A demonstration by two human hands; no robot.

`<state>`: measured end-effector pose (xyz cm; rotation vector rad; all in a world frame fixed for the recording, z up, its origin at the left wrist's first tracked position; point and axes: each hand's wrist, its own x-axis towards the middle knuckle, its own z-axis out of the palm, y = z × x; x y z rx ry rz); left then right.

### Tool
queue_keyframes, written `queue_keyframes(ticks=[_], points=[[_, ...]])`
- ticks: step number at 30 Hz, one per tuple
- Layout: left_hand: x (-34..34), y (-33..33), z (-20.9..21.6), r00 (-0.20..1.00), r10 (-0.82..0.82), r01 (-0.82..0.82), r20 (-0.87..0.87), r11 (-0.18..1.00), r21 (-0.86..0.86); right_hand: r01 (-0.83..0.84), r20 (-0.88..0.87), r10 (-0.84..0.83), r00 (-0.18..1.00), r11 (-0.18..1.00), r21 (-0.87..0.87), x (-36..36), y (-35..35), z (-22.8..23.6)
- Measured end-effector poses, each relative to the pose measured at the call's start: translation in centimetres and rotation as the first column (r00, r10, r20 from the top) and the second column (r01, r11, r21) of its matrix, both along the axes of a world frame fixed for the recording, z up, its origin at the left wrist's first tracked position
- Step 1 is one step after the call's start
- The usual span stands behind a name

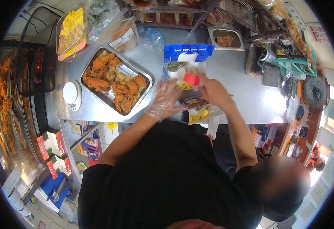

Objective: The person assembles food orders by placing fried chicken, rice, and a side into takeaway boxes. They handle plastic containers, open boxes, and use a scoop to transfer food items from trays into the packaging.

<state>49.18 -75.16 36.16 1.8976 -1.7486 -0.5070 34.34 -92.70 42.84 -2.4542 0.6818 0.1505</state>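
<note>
A blue-and-white food box [190,52] stands on the metal counter with its lid raised. Inside it are yellow food pieces and something green. My left hand [164,98], in a clear plastic glove, rests at the box's near left side with its fingers stretched out. Over the box, my bare right hand [215,94] pinches a small red object [191,79] with a whitish part beside it; its exact kind is unclear. Just below my hands is a second open box holding yellow food [199,115], partly hidden by a dark printed panel [193,103].
A metal tray [150,81] of fried chicken lies left of my hands, beside a round white scale [72,93]. A steel pan [228,44] sits at the back right. Racks line the back. A white paper slip [212,126] hangs at the near edge. Another person [279,187] is close on my right.
</note>
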Motion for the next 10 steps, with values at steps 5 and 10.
queue_keyframes(ticks=[5, 10], points=[[-0.1, 0.8, -0.6, 0.989, 0.144, -0.147, -0.031, 0.986, -0.08, 0.037, -0.061, -0.04, 0.997, 0.999, -0.036, 1.5, 1.8, 1.1], [-0.6, 0.8, -1.4, 0.987, 0.145, -0.145, 0.064, 0.989, -0.011, 0.085, -0.074, -0.087, 0.993, 0.996, -0.031, 1.3, 1.7, 0.6]])
